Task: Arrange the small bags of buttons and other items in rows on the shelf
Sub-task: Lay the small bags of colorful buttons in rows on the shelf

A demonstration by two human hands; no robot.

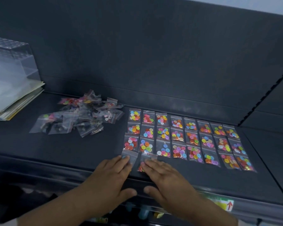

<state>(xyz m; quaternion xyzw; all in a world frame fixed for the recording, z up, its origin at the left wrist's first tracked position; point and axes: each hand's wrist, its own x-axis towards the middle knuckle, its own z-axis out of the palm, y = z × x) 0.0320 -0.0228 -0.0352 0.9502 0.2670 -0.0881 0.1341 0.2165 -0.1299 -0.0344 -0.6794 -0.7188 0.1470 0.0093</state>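
Observation:
Small clear bags of coloured buttons lie in neat rows [185, 137] on the dark shelf [72, 152], right of centre. A loose heap of unsorted bags [82, 116] sits to the left. At the front left of the rows, my left hand [111, 180] lies flat with straight fingers pressing on one bag [129, 156]. My right hand [167, 180] lies flat beside it, its fingertips on a second bag [145, 159]. Both bags are partly covered by my fingers.
A stack of papers and folders [15, 101] lies at the far left with a clear plastic box [10, 62] on top. The dark back panel [153, 54] rises behind. A notched upright [266, 98] bounds the right side. Coloured items [222, 203] show under the shelf's front edge.

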